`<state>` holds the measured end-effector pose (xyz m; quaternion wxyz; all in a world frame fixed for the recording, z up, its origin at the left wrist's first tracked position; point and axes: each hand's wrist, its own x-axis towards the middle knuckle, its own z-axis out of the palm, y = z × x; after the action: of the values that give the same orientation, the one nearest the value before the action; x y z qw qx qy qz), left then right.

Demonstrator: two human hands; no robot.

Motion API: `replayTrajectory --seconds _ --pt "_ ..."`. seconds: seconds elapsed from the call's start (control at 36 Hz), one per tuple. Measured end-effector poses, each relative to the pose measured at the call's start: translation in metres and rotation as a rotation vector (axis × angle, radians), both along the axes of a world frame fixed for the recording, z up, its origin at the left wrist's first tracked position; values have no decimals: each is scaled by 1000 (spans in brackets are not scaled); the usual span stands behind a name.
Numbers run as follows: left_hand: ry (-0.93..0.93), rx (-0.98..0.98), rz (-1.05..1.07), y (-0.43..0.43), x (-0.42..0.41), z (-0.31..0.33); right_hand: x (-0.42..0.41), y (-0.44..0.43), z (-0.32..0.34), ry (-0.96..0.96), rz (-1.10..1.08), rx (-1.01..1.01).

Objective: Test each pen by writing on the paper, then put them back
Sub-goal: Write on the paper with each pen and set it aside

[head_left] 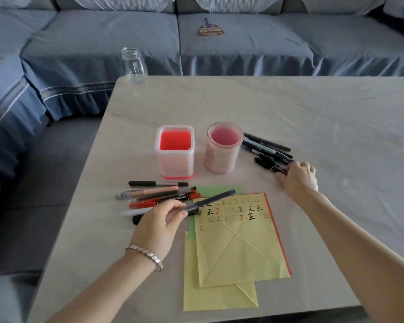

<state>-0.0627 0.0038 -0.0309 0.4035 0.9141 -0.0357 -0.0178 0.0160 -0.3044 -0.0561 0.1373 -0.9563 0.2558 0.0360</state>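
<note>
The left hand (159, 220), low in the middle of the frame, pinches a blue pen (210, 200) between thumb and fingers. The pen slants up to the right, over the top left corner of the yellow paper (238, 238). That paper lies on the table (313, 113) and has rows of small marks in black and red along its top. More yellow sheets and a green paper (219, 190) peek out from under it. The wrist wears a silver bracelet (147, 252). Just left of the paper lies a bunch of mixed pens (159, 194) — black, red, pink and white. Above them stand two pots side by side: a square pot (175, 151) that is red inside and a round pot (223, 150) that is pink inside. Neither pot has a pen in it. At the right of the round pot lie the black pens (266, 148), and the right hand (299, 177) curls its fingers round the end of one black pen (279, 169) there. A glass jar (134, 64) stands on the far left corner of the table — behind it is a blue sofa (103, 38).
</note>
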Motion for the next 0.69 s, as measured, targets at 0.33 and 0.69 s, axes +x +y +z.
replayTrajectory --seconds 0.33,0.69 --pt "-154 58 70 22 29 -9 -28 1 4 -68 1 178" --pt "-404 136 -59 28 27 -18 -96 81 53 -96 419 378"
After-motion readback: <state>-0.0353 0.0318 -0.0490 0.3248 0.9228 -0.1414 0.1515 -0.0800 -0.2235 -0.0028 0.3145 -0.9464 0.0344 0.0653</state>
